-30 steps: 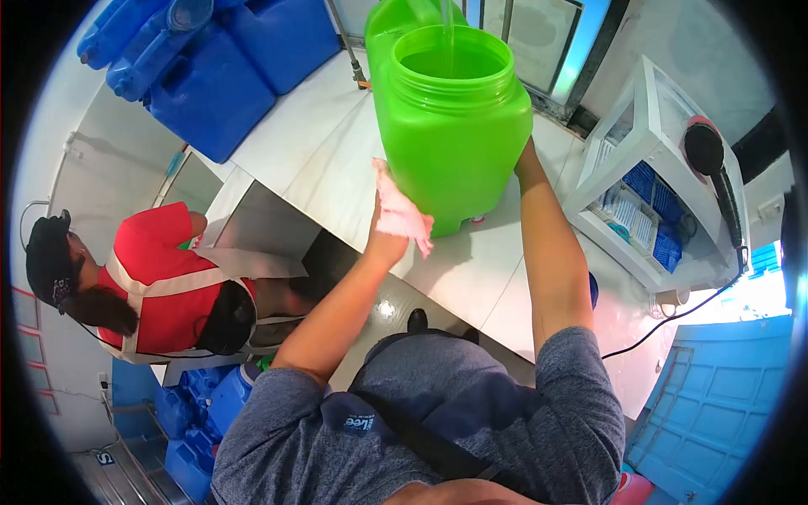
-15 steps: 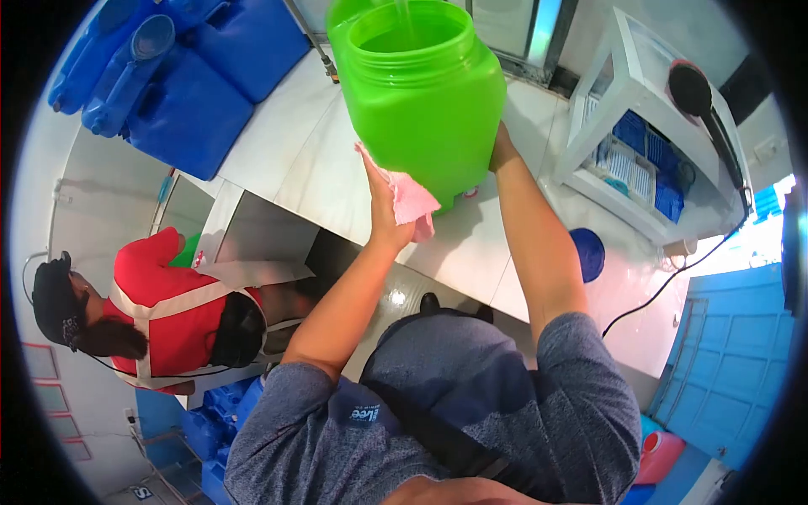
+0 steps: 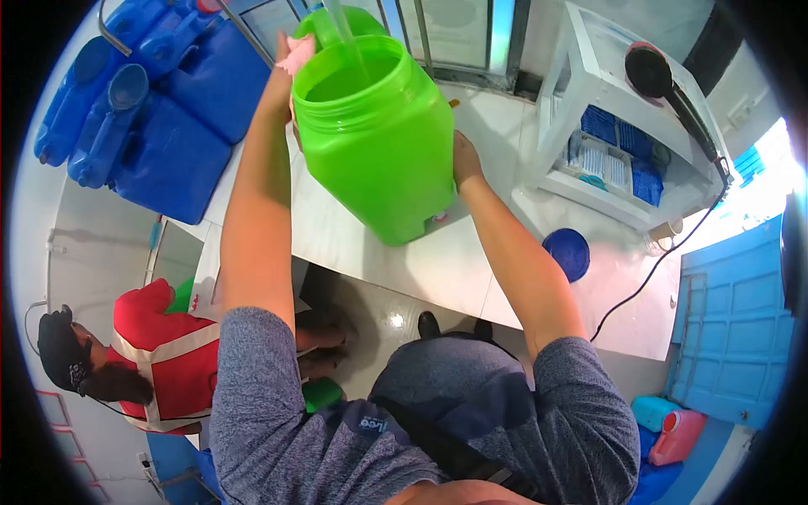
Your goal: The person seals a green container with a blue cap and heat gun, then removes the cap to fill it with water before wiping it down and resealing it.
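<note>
A bright green container (image 3: 379,160) with an open round mouth stands on the white counter (image 3: 353,261), and a clear stream runs down into it from above. My left hand (image 3: 290,63) is at the far left of the container, closed on a pink cloth (image 3: 296,55) near the handle; some of its fingers are hidden. Against the container's right side rests my right hand (image 3: 465,158), its fingers partly hidden behind the green wall.
Blue jugs (image 3: 168,151) crowd the counter's left end. A white shelf unit (image 3: 589,160) with a black brush-like device (image 3: 652,74) and its cord is at right. A blue lid (image 3: 566,255) lies near the right forearm. A co-worker in red (image 3: 181,353) is at lower left.
My left hand has moved up and left with the cloth, from the container's lower front toward its handle. My right hand stays at its side. The container appears lower and further left.
</note>
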`<state>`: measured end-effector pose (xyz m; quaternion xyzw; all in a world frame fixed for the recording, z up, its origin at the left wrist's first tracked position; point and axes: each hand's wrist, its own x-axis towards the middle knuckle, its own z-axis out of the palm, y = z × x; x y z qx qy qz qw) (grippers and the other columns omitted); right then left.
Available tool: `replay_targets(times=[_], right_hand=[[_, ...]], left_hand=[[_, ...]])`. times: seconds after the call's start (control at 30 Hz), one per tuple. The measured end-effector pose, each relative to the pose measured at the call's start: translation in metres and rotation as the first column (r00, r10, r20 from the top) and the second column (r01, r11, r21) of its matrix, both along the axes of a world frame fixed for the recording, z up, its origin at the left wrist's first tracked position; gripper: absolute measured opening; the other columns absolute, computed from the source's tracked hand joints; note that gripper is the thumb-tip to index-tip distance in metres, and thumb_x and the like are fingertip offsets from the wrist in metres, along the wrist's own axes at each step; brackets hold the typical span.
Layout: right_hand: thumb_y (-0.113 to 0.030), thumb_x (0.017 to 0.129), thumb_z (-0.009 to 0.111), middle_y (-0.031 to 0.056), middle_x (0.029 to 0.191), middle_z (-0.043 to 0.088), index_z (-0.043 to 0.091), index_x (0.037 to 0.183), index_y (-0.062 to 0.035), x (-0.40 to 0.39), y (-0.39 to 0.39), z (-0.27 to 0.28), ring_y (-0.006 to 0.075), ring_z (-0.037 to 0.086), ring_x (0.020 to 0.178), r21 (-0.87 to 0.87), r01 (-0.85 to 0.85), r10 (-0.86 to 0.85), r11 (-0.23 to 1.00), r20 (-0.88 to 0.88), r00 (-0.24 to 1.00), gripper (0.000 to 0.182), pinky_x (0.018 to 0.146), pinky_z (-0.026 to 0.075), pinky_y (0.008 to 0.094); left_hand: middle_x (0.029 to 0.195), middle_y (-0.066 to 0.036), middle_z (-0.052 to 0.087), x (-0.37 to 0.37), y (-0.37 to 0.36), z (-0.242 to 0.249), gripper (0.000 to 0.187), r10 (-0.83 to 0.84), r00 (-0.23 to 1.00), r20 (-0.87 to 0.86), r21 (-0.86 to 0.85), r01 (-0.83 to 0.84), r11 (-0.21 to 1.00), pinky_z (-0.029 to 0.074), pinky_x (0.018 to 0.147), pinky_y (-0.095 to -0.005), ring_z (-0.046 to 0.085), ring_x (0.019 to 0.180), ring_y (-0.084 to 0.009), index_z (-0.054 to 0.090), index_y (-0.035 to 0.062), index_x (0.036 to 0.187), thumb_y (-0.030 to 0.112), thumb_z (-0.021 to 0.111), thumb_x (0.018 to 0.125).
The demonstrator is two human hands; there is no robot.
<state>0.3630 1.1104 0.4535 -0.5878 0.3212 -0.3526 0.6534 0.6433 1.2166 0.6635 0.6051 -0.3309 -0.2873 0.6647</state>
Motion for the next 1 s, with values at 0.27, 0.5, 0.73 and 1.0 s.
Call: replay_targets(times=[0.27, 0.5, 0.73, 1.0], right_hand=[[-0.028, 0.099, 0.053, 0.0224, 0.115, 0.065, 0.056, 0.128, 0.0017, -0.113, 0.110, 0.034, 0.0248, 0.065, 0.104, -0.125, -0.086, 0.070, 0.988, -0.125, 0.990, 0.042, 0.087, 0.051, 0.0361], [-0.032, 0.099, 0.059, 0.0188, 0.136, 0.054, 0.047, 0.138, 0.0006, -0.145, 0.160, 0.018, 0.0253, 0.060, 0.117, -0.087, -0.413, 0.408, 0.907, -0.068, 0.910, 0.052, 0.094, 0.050, 0.0392], [-0.039, 0.104, 0.048, 0.0105, 0.130, 0.059, 0.038, 0.149, -0.0043, -0.125, 0.196, 0.028, 0.0179, 0.059, 0.113, 0.471, -0.571, 0.396, 0.673, 0.422, 0.815, 0.058, 0.088, 0.053, 0.0375], [-0.003, 0.092, 0.053, 0.0073, 0.092, 0.063, 0.053, 0.120, -0.0037, -0.130, 0.135, 0.091, 0.0168, 0.061, 0.073, 0.225, -0.117, -0.064, 0.967, 0.663, 0.745, 0.028, 0.061, 0.052, 0.0300]], left_hand=[[0.098, -0.007, 0.064, -0.081, 0.051, -0.067, 0.037, 0.022, 0.965, 0.261, -0.201, 0.032, 0.979, 0.055, 0.071, -0.0361, 0.065, 0.082, -0.0210, 0.057, 0.0065, 0.120, 0.037, 0.051, 0.101], [0.119, -0.012, 0.058, -0.179, 0.143, -0.189, 0.050, 0.111, 0.988, 0.110, -0.171, -0.091, 0.981, 0.053, 0.080, -0.0333, 0.061, 0.096, -0.0229, 0.045, 0.0022, 0.134, 0.037, 0.051, 0.099], [0.157, -0.021, 0.023, -0.315, 0.162, -0.202, 0.073, 0.114, 0.913, 0.391, 0.075, -0.156, 0.985, 0.020, 0.117, -0.0402, 0.024, 0.143, -0.0331, 0.011, 0.0021, 0.157, 0.041, 0.043, 0.104], [0.136, -0.018, 0.056, -0.276, 0.197, -0.065, 0.046, 0.233, 0.745, 0.626, -0.128, -0.196, 0.972, 0.039, 0.109, -0.0387, 0.053, 0.127, -0.0267, 0.048, -0.0036, 0.137, 0.008, 0.062, 0.094]])
